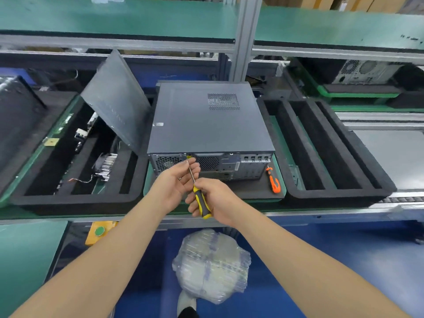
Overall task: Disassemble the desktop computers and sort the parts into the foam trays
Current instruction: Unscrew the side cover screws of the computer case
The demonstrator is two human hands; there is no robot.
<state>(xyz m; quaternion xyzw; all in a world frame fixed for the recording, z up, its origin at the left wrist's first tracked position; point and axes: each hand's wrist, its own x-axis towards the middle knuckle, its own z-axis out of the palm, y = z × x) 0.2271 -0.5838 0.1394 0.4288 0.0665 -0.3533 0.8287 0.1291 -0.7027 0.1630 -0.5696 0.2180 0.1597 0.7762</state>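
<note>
A dark grey desktop computer (206,120) lies flat on a foam pad in the middle, its rear panel facing me. My right hand (215,200) grips the yellow-and-black handle of a screwdriver (201,200). My left hand (179,180) pinches the screwdriver's metal shaft near the tip, just in front of the rear panel's top edge by the fan grille. The foam tray (75,198) on the left holds a heatsink, small parts and a leaning grey side panel (117,99). The slotted foam tray (332,193) on the right shows nothing in its slots.
An orange-handled tool (274,180) lies on the pad right of the case. Another computer (367,72) sits at the back right. A wrapped plastic bundle (211,265) lies on the blue floor below. A metal shelf post (245,37) rises behind the case.
</note>
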